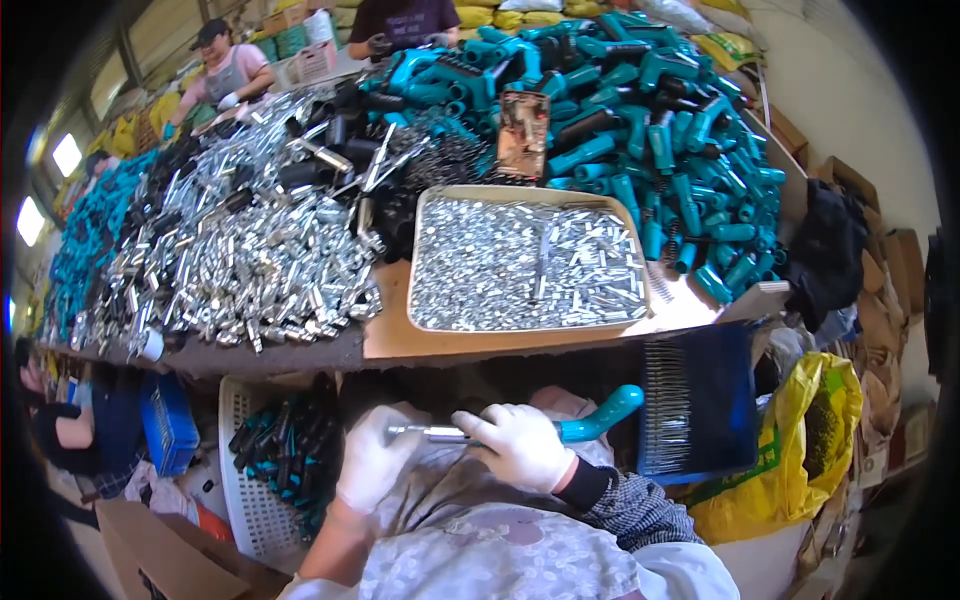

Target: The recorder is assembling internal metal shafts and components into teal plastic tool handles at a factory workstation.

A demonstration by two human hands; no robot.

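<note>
The teal-handled tool [545, 425] lies nearly level across the person's lap, its long axis running left to right: the silver metal shaft [430, 433] points toward the left hand, and the curved teal grip rises past the right hand, up and to the right. The right hand [522, 443], gloved in white, is closed over the tool's middle from above, wrist bent down. The left hand [375, 460], also gloved, curls its fingers around the shaft's tip. Beyond both hands, on the counter [400, 345], stands a tray [420, 250] of small metal pieces.
</note>
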